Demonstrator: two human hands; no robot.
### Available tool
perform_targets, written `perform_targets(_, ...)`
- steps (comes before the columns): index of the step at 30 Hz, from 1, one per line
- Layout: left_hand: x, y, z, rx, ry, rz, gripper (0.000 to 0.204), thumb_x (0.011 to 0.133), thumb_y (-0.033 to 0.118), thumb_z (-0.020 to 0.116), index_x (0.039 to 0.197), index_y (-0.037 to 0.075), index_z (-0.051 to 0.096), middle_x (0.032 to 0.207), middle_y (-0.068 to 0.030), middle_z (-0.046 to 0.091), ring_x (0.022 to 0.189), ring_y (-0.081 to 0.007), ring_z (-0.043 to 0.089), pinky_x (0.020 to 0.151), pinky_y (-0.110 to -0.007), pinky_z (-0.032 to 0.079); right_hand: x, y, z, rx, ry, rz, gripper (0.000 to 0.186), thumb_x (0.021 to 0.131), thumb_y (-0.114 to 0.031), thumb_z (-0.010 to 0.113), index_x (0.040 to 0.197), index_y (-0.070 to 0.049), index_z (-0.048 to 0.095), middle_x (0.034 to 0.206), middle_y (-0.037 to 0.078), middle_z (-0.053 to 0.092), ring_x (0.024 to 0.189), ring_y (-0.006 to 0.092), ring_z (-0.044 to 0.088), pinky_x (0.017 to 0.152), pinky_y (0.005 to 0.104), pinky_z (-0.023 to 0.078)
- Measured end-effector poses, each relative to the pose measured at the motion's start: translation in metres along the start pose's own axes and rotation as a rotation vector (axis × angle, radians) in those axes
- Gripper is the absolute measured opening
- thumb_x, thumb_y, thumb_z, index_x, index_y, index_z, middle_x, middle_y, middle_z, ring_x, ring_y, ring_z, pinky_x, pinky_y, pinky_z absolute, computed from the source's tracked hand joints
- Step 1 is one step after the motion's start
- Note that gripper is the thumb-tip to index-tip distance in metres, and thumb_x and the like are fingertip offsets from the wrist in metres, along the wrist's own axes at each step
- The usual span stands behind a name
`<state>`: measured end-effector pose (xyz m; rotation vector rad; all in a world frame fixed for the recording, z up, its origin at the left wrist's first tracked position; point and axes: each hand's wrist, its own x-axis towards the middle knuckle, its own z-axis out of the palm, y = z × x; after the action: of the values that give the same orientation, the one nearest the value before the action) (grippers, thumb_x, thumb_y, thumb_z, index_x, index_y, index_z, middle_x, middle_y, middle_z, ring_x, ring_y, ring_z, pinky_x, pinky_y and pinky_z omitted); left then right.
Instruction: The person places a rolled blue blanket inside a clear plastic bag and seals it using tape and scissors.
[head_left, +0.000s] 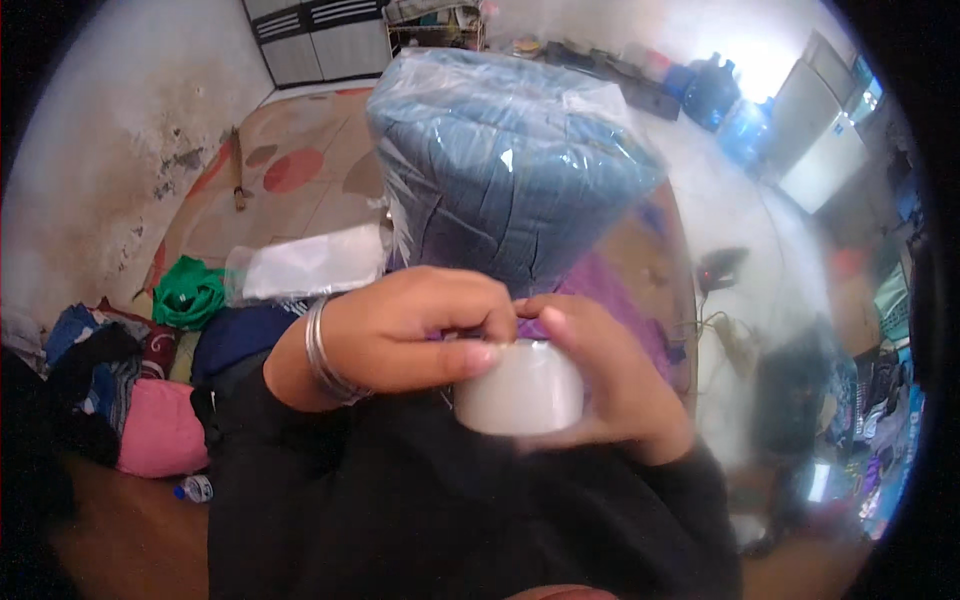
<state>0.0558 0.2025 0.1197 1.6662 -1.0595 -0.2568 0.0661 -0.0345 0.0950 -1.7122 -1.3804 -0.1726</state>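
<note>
Close to my body, a whitish roll of tape (522,392) is held between my two hands. My right hand (622,375) wraps round its right side and underside, with the thumb along the upper rim. From the left, my left hand (410,325) is closed, its thumb and bent fingers pinching at the roll's top edge. Silver bangles circle the left wrist. What exactly lies between those fingertips is too small to make out. Just beyond my hands stands a big clear plastic bag (500,170) packed with folded blue-grey cloth.
Flat clear plastic packets (315,262) lie left of the bag. Piled clothes, including green cloth (190,292) and pink cloth (163,428), spread along the left, near a small bottle (195,489). Purple cloth (610,300) lies under the bag. Blue water jugs (712,92) stand far right.
</note>
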Motion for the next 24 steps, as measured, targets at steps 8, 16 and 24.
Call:
perform_targets(8,-0.008,-0.052,0.024,-0.652,0.169,-0.09,0.067,0.066,0.02,0.078,0.122,0.006,0.044,0.123,-0.0104,0.038,0.1,-0.0161,0.046,0.089,-0.031,0.04,-0.001,-0.017,-0.009,-0.259,-0.066,0.143,0.068,0.057,-0.006,0.069,0.123,-0.008,0.052,0.085,0.012,0.056,0.074,0.0304,0.056,0.065,0.0366,0.045)
perform_targets(16,-0.022,-0.063,0.03,-0.661,-0.134,-0.289,0.086,0.066,-0.003,0.067,0.141,0.006,0.025,0.125,-0.01,0.045,0.116,-0.0162,0.043,0.097,-0.028,0.036,0.019,-0.029,-0.006,-0.29,-0.309,0.1,0.057,0.06,-0.009,0.067,0.116,-0.008,0.056,0.085,0.011,0.056,0.078,0.0315,0.058,0.066,0.0387,0.047)
perform_targets(24,-0.025,-0.074,0.033,-0.48,-0.013,-0.315,0.051,0.082,0.007,0.062,0.13,0.001,0.044,0.105,-0.0084,0.063,0.092,-0.0122,0.059,0.083,-0.026,0.047,0.026,-0.039,-0.003,-0.335,-0.288,0.066,0.05,0.065,-0.013,0.067,0.113,-0.009,0.058,0.077,0.009,0.054,0.068,0.0281,0.056,0.06,0.0369,0.045)
